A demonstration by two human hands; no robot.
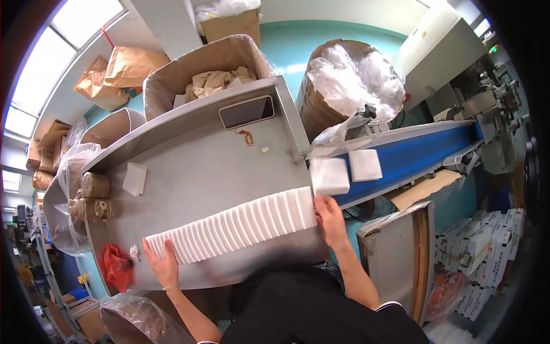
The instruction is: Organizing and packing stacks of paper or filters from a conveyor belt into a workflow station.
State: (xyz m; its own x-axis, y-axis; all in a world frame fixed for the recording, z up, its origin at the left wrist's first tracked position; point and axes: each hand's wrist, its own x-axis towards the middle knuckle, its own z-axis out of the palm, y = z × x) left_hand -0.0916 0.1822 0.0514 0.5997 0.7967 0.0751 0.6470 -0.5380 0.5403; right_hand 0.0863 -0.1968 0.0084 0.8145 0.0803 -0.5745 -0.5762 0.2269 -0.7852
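A long row of white, soft-looking packs (240,229) stands on edge, pressed side by side, across the grey metal table (200,160). My left hand (164,266) touches the row's left end, its thumb and fingers stretched apart. At the right end, my right hand (330,221) has bent fingers closed on the edge of the last pack. Just beyond that hand, a white pack (329,176) lies flat where the table meets the blue conveyor belt (409,157). Another white pack (365,165) rests on the belt beside it.
A phone (246,112) leans on the table's raised back rim near a beaded bracelet (247,137). At the left are tape rolls (94,208) and a red plastic bag (117,268). Behind stand a carton (157,92) and a round bin (321,109) of clear plastic.
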